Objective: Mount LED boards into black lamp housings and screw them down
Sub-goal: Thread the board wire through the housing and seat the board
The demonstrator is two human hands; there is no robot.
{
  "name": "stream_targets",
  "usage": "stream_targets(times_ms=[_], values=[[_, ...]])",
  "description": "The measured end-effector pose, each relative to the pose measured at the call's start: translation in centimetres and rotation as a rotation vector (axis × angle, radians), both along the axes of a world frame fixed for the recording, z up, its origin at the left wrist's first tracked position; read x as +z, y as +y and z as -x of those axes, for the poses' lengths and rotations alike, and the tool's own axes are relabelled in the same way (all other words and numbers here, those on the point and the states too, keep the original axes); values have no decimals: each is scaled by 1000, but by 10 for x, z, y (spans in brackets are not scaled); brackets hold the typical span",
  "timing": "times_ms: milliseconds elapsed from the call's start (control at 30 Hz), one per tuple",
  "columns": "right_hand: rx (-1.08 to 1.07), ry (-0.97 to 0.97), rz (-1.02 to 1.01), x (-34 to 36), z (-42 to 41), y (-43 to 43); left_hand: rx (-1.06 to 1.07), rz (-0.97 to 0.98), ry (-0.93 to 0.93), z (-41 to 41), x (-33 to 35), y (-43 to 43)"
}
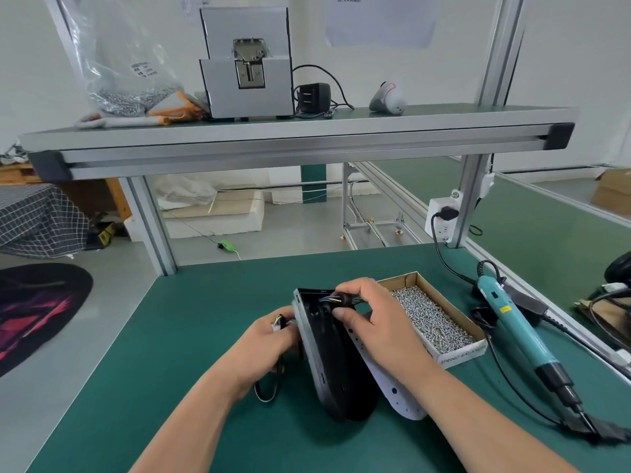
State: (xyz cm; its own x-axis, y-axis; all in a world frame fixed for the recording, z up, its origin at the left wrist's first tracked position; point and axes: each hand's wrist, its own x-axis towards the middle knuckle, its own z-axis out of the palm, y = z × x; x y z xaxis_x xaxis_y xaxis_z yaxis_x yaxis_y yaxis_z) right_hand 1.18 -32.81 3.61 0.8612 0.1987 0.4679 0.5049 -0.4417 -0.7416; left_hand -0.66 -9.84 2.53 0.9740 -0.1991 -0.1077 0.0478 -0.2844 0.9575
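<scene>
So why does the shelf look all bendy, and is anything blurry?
Head view: the wide-angle lens bows the grey shelf and tilts the posts; lighting is soft and even, with only faint shadows under the black housing; the screws in the box blur into a grey mass, and the right hand is slightly soft.

The workstation is a green-topped bench (205, 336) framed in aluminium profile posts (150, 223). An upper shelf (297, 131), also green-surfaced, spans the posts at head height. A white socket box (442, 218) is fixed to the right post, with a black plug inserted. A second green bench (546, 213) extends to the right rear. The walls (563, 46) are plain white; a paper sheet (380, 20) is attached to the rear wall. The floor (85, 302) is pale grey. A dark oval rug (37, 312) with red patterning lies at left. Lighting is even and diffuse.
</scene>
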Motion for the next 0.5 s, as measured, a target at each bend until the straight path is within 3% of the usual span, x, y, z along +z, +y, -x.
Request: stream_targets(times_ms=[500], values=[[14,-68,87,1,-2,9,105,143,-3,-1,-4,-3]])
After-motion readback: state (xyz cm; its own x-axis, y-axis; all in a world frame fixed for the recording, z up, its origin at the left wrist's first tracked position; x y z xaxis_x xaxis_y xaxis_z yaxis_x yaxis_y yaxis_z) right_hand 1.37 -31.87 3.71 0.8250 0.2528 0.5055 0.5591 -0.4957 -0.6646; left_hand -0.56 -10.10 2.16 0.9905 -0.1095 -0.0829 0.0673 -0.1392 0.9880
